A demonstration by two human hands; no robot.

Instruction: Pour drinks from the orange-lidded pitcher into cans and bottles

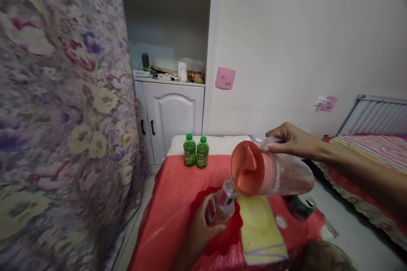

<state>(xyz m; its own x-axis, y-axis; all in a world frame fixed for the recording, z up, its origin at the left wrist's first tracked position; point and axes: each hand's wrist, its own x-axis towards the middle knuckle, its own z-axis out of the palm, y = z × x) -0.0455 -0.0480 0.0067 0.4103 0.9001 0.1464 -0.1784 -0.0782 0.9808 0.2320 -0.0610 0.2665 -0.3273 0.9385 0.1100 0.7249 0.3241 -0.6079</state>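
Observation:
My left hand (203,224) is wrapped round a clear bottle (225,205) with an open neck, tilted a little to the right above a red scalloped mat (233,237). My right hand (282,137) grips the handle of a clear pitcher (291,175) with an orange-pink top (248,168). The pitcher lies almost level, its top facing left, and its rim is at the bottle's mouth. Whether liquid is flowing between them, I cannot tell.
Two green bottles (190,150) stand at the back of the red-covered table (171,190). A yellow sheet (262,228), a can (302,207) and a small white disc (281,222) are at the right. A rounded, blurred object is at the bottom right edge. A floral curtain hangs left.

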